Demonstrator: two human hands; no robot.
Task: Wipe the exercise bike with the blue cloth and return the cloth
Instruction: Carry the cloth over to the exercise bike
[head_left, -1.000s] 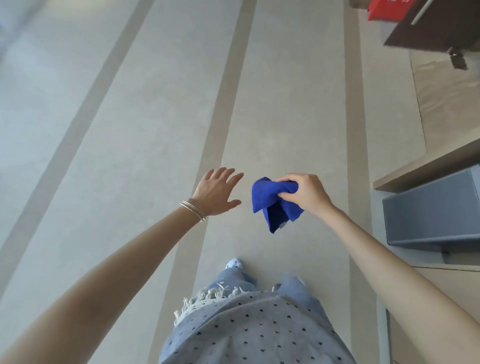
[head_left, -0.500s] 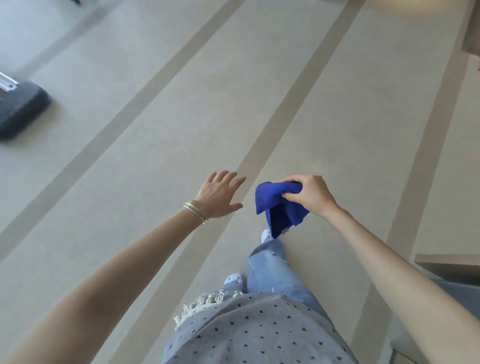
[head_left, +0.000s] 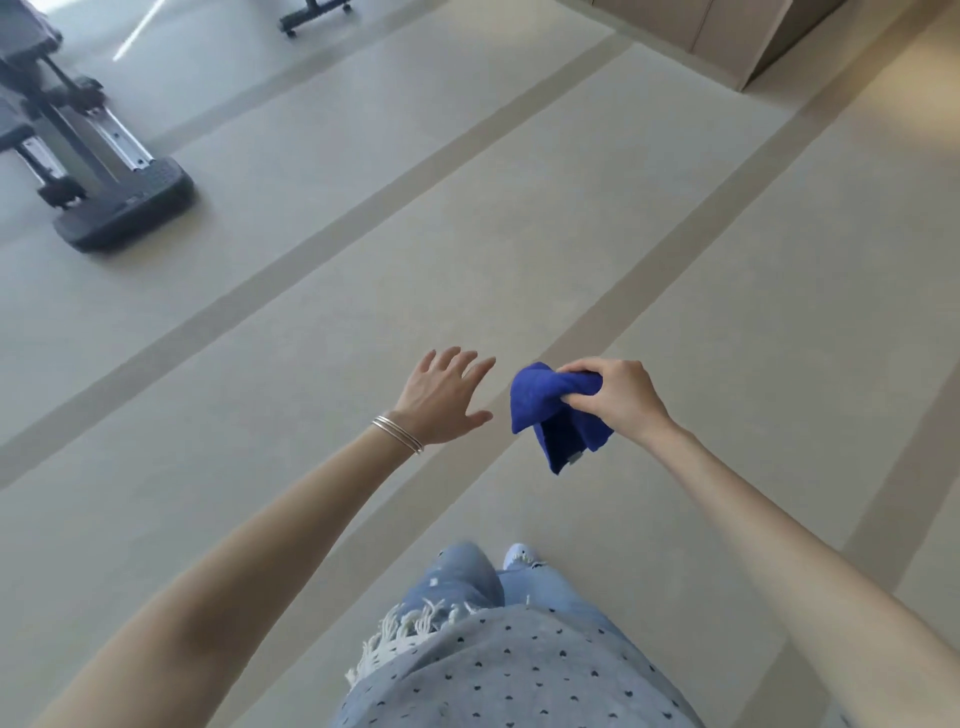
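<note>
Since half a second ago the exercise bike (head_left: 124, 208) has come nearer at the far left of the floor (head_left: 322, 291), well apart from the blue cloth (head_left: 543, 402), gripped bunched in the right hand (head_left: 621, 402), seemingly for carrying over, while the left hand (head_left: 441, 400) hangs spread and empty just beside it.

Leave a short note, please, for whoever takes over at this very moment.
Hands: right hand grips the bunched blue cloth in the air; left hand open, holding nothing.
Things: exercise bike stands on the floor ahead to the left, apart from both hands.
Done: cloth is in hand.
Left: no wiping shows now, and whether the bike is already wiped cannot be told; cloth not yet returned.
</note>
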